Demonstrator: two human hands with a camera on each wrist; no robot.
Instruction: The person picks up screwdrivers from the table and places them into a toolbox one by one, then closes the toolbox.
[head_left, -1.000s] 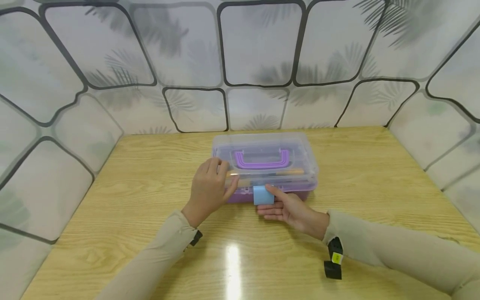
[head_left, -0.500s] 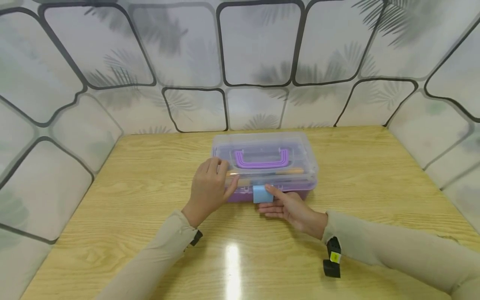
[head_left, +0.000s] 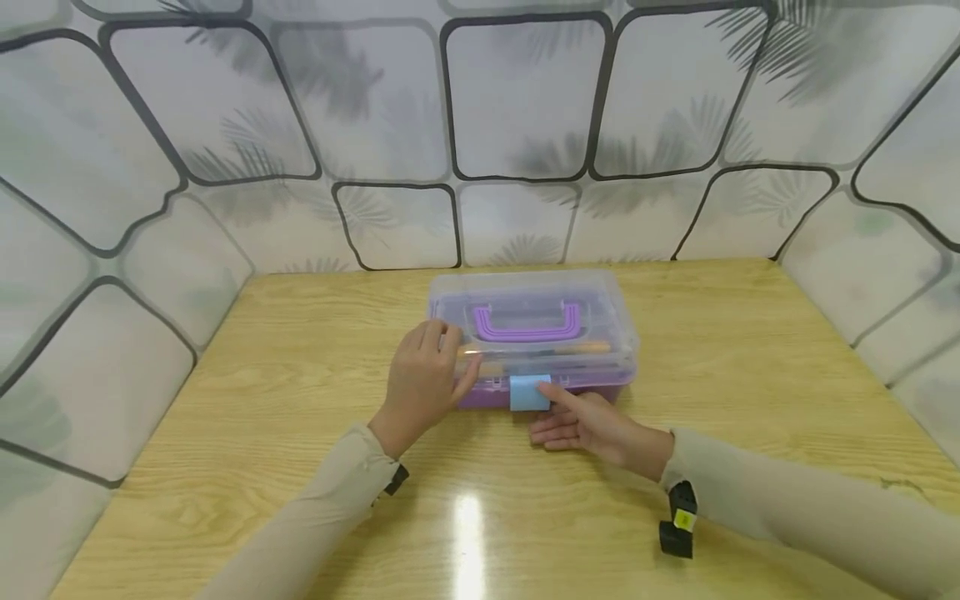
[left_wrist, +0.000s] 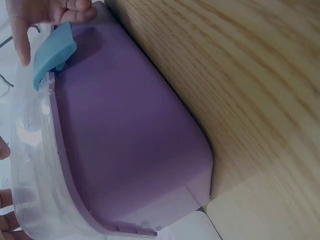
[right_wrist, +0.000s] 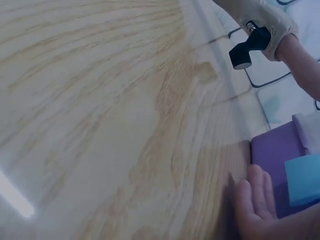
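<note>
A plastic storage box [head_left: 615, 390] with a purple base, a clear lid and a purple carry handle [head_left: 528, 335] stands on the table. At its front is a light blue latch [head_left: 529, 393]; the left wrist view shows this latch [left_wrist: 54, 50] tilted outward from the purple wall. My left hand [head_left: 423, 367] holds the lid's left front corner, fingers bent over the lid and thumb toward the front. My right hand [head_left: 596, 425] touches the latch's right edge with the thumb, its other fingers stretched out beside and below it. Orange-brown sticks [head_left: 581, 347] show through the lid.
The wood-grain table [head_left: 300, 333] extends to both sides of the box and in front of it. A patterned backdrop [head_left: 517, 100] encloses the back and sides. Black wrist cameras [head_left: 677, 533] hang at both cuffs.
My right hand has slid slightly right, its fingers moving from beneath the latch to its right side. The left hand keeps its place on the lid. The head view has shifted a little.
</note>
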